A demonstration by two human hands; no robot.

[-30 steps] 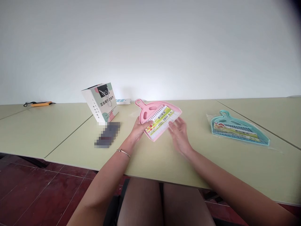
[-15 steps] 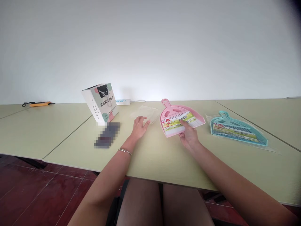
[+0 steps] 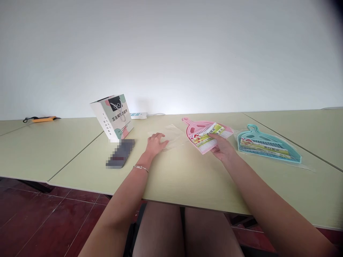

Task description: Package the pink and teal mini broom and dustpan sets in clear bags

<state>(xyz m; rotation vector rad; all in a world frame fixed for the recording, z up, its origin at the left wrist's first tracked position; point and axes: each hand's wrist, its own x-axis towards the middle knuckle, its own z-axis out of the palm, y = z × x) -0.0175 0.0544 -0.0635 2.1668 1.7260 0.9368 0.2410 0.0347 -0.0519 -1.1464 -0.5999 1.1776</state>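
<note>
My right hand (image 3: 221, 145) grips a pink dustpan (image 3: 191, 125) by its front edge, thumb on top and the other fingers underneath. A small brush with white bristles and a colourful paper label (image 3: 199, 140) lies in the pan. The pan is tilted, with its handle pointing away to the left. My left hand (image 3: 156, 144) rests on the table with thumb and fingers apart, at the edge of a clear plastic bag (image 3: 175, 134). The bag lies flat and see-through; whether the fingertips touch it is hard to tell.
A teal dustpan set (image 3: 264, 142) in clear wrapping lies at the right. To the left stand a printed paper bag (image 3: 116, 116) and a blurred dark flat object (image 3: 123, 153). Farther back are a white box (image 3: 139, 115) and an orange item with a black strap (image 3: 44, 119).
My right hand has moved slightly right and turned the pink dustpan, whose handle now points more to the left. My left hand has drawn back a little to the left.
</note>
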